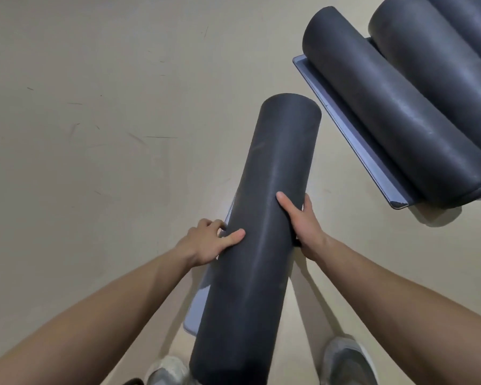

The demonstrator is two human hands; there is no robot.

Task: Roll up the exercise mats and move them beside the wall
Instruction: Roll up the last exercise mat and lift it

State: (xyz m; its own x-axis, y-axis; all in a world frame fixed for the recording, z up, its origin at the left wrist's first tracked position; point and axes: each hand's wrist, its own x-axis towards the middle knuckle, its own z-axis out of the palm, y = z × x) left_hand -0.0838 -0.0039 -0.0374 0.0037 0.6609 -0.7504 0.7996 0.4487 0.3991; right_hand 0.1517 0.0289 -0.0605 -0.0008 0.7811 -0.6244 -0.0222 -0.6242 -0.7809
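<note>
Okay, nearest: two grey shoes (345, 359) on the floor, toes pointing forward, with the near end of the rolled mat (275, 151) between them. Both bare forearms reach in. The left hand (208, 243) and right hand (303, 226) are clamped on opposite sides of the roll, thumbs on top and fingers wrapped round the sides. The roll looks lifted off the floor, tilted away and slightly right.

It's a dark charcoal cylinder, matte and rubbery, with faint scuffs. A paler blue-grey loose tail (197, 309) hangs out on the left, so the roll isn't fully closed.

Carry step, judging by the grip. To do it well, pin that tail with the left fingers so it can't unwind, keep the squeeze even, and set the roll down parallel to the others.

Beige floor (95, 134), smooth, with thin dark scratches.

Farthest, upper right: a stored roll (386, 112) of the same dark foam lies on its own flat blue-grey tail (350, 126), touching a second roll (433, 51). The wall is out of view.
</note>
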